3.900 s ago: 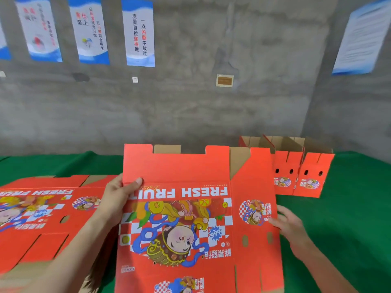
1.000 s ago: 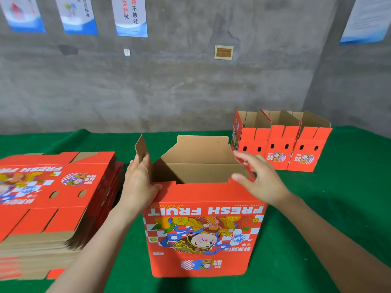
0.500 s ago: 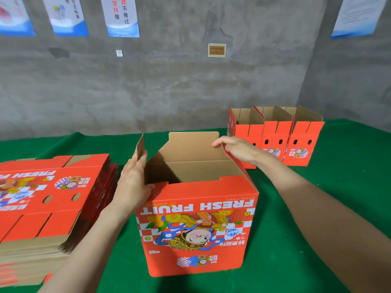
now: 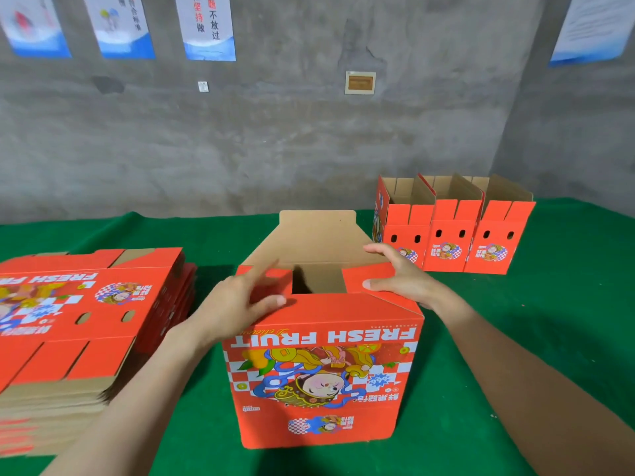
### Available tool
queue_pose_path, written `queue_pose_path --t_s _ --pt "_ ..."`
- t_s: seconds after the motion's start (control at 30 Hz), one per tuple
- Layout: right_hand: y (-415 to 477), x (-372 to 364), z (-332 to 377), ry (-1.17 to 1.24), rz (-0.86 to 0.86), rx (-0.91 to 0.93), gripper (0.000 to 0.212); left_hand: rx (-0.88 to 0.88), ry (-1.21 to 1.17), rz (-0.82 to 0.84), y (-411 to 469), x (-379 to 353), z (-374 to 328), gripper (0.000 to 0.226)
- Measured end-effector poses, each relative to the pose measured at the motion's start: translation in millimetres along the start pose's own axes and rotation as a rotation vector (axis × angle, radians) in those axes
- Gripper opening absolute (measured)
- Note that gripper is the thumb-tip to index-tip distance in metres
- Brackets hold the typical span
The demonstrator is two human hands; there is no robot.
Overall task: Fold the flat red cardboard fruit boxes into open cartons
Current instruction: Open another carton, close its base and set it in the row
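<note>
A red fruit box (image 4: 323, 372) stands upright on the green table in front of me, its "FRESH FRUIT" print upside down. My left hand (image 4: 237, 304) lies flat on the left side flap (image 4: 271, 280), which is folded inward over the opening. My right hand (image 4: 402, 280) presses the right side flap (image 4: 371, 280) inward, fingers spread. The far brown flap (image 4: 316, 231) still stands up and leans back. A stack of flat red boxes (image 4: 79, 314) lies at my left.
Three folded open cartons (image 4: 453, 235) stand in a row at the back right of the green table (image 4: 549, 304). A grey concrete wall with posters rises right behind the table. Bare green cloth lies to the right of the box.
The flat box was opened into an upright carton. In the last half second both hands pushed the two side flaps down and inward over the opening.
</note>
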State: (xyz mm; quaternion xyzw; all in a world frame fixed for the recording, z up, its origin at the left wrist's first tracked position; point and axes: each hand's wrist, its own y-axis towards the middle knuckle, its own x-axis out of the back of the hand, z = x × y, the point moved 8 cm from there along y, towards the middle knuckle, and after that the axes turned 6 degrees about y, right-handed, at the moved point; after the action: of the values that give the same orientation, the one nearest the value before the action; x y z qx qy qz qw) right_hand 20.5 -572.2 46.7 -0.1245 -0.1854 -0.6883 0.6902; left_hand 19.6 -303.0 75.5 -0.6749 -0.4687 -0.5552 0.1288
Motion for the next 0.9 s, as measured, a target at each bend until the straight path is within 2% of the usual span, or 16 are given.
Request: queue_pose_path --t_s 0.03,0.07,0.17,0.27,0.3,0.37,0.43,0.5,0.57,0.7,0.73,0.8,0.9 --pt "-0.4 1.3 2.3 -0.026 -0.025 0.021 0.062 0.039 0.102 0.004 2.4 1.1 3.6 0.039" --pt "-1.1 2.3 5.7 -0.062 -0.053 0.045 0.06 0.081 0.159 -0.009 5.2 3.5 6.1 0.032" --pt "-5.5 2.5 18.3 -0.135 -0.123 0.119 0.069 0.16 0.128 -0.067 18.7 11.7 12.5 0.026" --pt "-14.1 -1.0 30.6 -0.159 -0.115 0.162 0.092 0.245 0.077 -0.07 25.3 6.3 19.9 0.061" --pt "-17.2 -1.6 35.3 -0.196 -0.111 0.196 0.088 0.278 0.103 -0.082 25.4 5.3 23.5 0.074" --pt "-20.9 -4.2 43.0 -0.293 -0.099 0.296 0.061 0.304 0.149 -0.104 24.6 6.6 27.5 0.085" --pt "-22.4 -6.2 42.2 -0.299 -0.089 0.298 0.038 0.271 0.087 -0.072 25.7 4.7 26.5 0.069" --pt "-19.7 -6.3 33.7 -0.236 -0.065 0.187 0.034 0.237 0.071 -0.011 25.6 0.8 23.0 0.046" --pt "-16.2 -8.2 30.6 -0.193 -0.026 0.12 0.029 0.238 0.055 0.035 24.7 0.1 20.8 0.042" --pt "-9.9 -17.6 32.5 -0.298 0.019 0.129 0.018 0.369 -0.06 0.095 28.0 2.5 29.8 0.027" --pt "-8.6 -17.2 30.8 -0.297 0.016 0.103 0.021 0.394 -0.053 0.143 27.1 -1.1 31.0 0.032" --pt "-6.4 -14.5 27.6 -0.299 0.008 0.048 0.029 0.432 -0.043 0.219 23.2 -9.5 30.6 0.058" --pt "-4.5 -14.3 24.2 -0.391 -0.001 0.016 0.042 0.459 0.022 0.229 22.5 -14.1 30.3 0.092"
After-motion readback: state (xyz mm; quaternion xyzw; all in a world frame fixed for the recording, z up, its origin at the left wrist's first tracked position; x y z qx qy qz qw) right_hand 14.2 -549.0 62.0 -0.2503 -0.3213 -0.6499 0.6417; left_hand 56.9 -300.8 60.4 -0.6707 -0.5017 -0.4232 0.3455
